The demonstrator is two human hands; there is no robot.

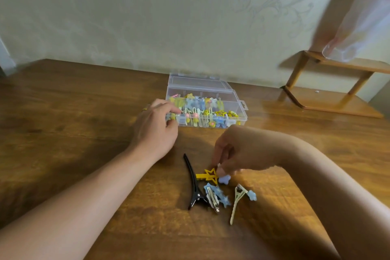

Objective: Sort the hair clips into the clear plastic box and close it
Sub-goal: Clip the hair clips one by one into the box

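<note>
The clear plastic box (240, 110) lies open at the middle of the wooden table, its lid flat behind it and its compartments full of coloured clips. My left hand (157, 127) rests against the box's front left corner, fingers curled on its edge. Nearer me lies a small pile: a long black clip (193, 183), a yellow star clip (207, 175), a blue star clip (217, 195), a cream clip with a blue flower (238, 198). My right hand (236, 150) reaches down into the pile, fingertips pinched on a small pale blue flower clip (224, 179).
A small wooden shelf stand (329, 99) sits at the back right of the table against the wall. A blurred translucent plastic bag (358, 19) hangs above it. The patterned wall runs right behind the box.
</note>
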